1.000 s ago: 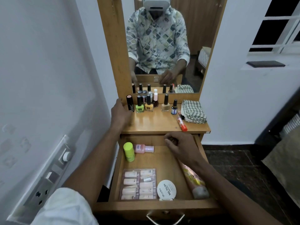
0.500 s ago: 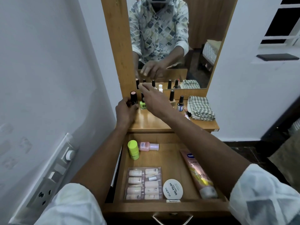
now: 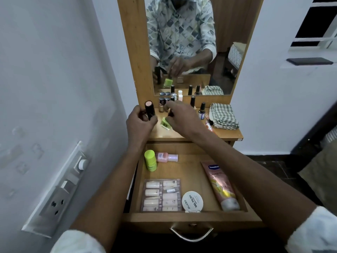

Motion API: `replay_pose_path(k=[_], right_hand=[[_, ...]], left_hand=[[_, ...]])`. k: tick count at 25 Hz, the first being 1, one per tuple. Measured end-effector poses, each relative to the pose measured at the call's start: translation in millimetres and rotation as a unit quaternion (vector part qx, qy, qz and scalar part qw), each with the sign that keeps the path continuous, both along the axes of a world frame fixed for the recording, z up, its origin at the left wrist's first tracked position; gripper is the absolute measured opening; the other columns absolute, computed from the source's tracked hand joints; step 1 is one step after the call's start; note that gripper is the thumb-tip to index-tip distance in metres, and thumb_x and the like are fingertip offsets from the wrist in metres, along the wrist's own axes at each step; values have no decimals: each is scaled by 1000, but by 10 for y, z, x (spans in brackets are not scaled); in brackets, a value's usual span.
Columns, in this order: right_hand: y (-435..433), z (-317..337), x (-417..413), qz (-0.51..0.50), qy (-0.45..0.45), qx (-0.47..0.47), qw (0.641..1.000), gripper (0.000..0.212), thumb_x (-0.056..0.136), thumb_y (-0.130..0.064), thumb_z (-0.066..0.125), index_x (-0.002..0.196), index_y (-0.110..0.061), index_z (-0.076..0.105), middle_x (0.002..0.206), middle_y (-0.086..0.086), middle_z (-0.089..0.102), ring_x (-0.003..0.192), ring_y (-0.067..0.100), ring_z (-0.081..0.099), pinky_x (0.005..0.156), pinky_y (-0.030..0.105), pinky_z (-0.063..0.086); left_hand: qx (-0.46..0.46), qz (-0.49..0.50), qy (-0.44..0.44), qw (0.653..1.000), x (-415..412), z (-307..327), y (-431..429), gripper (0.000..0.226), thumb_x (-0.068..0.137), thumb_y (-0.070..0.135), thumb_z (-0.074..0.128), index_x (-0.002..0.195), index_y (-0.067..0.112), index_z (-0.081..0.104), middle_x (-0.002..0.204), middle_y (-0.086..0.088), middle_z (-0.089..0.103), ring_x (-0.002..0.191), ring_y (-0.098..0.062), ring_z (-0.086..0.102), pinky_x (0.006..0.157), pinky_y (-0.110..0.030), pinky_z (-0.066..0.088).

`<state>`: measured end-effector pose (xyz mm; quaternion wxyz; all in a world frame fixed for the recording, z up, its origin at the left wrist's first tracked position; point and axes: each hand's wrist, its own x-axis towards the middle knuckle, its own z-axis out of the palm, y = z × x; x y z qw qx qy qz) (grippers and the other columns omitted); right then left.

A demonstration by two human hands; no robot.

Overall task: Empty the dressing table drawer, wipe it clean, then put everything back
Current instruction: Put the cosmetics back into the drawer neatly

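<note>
The wooden drawer (image 3: 184, 217) stands pulled out below the table top (image 3: 228, 133). Inside lie a lime-capped bottle (image 3: 150, 160), a pink bottle (image 3: 166, 157), a clear pack of small bottles (image 3: 161, 195), a round white nail polish remover tin (image 3: 192, 201) and a pink Vaseline tube (image 3: 220, 185). Over the table top, my left hand (image 3: 139, 123) grips a black tube (image 3: 149, 110) held upright. My right hand (image 3: 179, 116) pinches the dark cap of a green nail polish bottle (image 3: 165, 123), which is lifted and tilted. Several nail polish bottles (image 3: 192, 102) stand by the mirror.
A folded green checked cloth (image 3: 223, 115) lies at the table's right end, with an orange pen-like item (image 3: 208, 125) beside it. A wall runs close on the left with a switch and socket panel (image 3: 60, 190). The mirror (image 3: 193, 44) rises behind the table.
My right hand left the drawer, reached up to the table top and picked up the green nail polish bottle. My left hand has lifted the black tube off the table.
</note>
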<state>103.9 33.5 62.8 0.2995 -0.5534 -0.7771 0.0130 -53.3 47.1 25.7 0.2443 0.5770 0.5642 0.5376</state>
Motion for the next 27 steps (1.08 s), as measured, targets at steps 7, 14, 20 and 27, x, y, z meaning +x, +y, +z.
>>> replay_pose_path(k=[7, 14, 20, 27], right_hand=[[-574, -507, 313, -20, 33, -191, 981, 7, 83, -17, 73, 88, -16, 69, 86, -1, 68, 76, 11, 63, 66, 25, 56], [-472, -1111, 124, -48, 64, -245, 966, 14, 84, -25, 70, 87, -12, 71, 78, 3, 69, 71, 18, 64, 59, 31, 52], [-512, -1204, 181, -30, 91, -280, 955, 26, 75, -13, 76, 101, -13, 69, 88, 1, 69, 70, 14, 64, 64, 35, 58], [-583, -1274, 122, -9, 70, -309, 949, 22, 81, -11, 72, 100, -17, 63, 83, -5, 56, 73, 13, 54, 50, 20, 33]], left_hand=[[-157, -184, 294, 925, 148, -292, -619, 34, 71, 25, 81, 92, 31, 55, 97, 3, 69, 91, -19, 65, 72, -30, 50], [-45, -110, 602, 790, 346, -374, -565, 9, 88, 29, 59, 91, 24, 65, 102, -2, 68, 109, -25, 54, 92, -38, 28], [-101, -138, 600, 781, 178, -518, -488, 22, 73, 35, 70, 91, 26, 62, 98, 4, 69, 110, -22, 54, 93, -39, 24], [-136, -156, 603, 770, 45, -549, -470, 40, 79, 24, 67, 117, 25, 56, 126, 3, 61, 127, -24, 44, 99, -42, 27]])
